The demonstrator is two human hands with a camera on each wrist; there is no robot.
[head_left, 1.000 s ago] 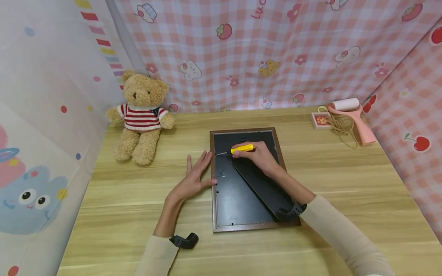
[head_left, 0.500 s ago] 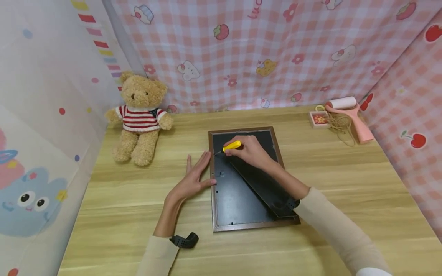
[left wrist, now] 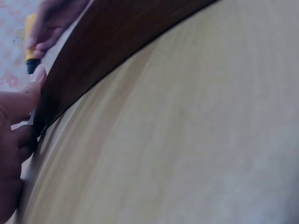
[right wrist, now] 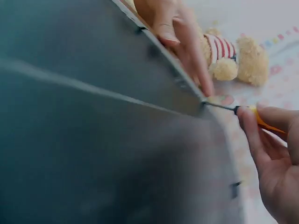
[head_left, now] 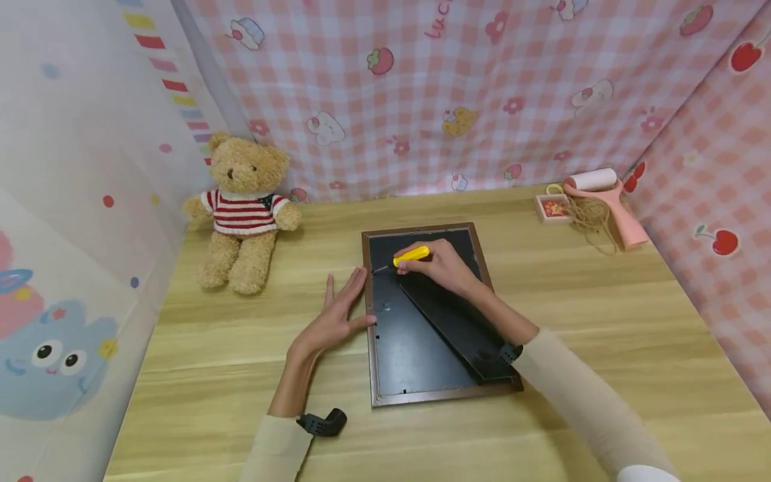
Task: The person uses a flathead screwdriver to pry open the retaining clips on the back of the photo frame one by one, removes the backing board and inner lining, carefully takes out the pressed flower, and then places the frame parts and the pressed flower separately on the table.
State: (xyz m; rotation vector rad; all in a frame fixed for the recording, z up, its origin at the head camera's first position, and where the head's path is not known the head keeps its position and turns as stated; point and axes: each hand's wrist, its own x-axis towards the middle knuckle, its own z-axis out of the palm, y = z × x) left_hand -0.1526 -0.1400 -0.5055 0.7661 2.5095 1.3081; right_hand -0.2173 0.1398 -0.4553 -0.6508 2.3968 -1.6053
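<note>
A brown picture frame lies face down on the wooden table, its black backing board and slanted stand flap facing up. My right hand pinches a yellow-handled screwdriver above the board. In the right wrist view, the shaft's tip meets a small dark tab at the frame's inner edge. My left hand rests against the frame's left side, fingers extended and spread. Its thumb touches the frame's top edge in the left wrist view.
A teddy bear in a striped sweater sits at the back left. Toward the back right lie a pink-handled lint roller, a tangle of twine and a small box. Printed curtains hang behind the table.
The screwdriver's handle first moved left and tilted up, then came back slightly right and lower. Its tip stays near the frame's left edge. My left hand keeps its place; the head view shifts slightly.
</note>
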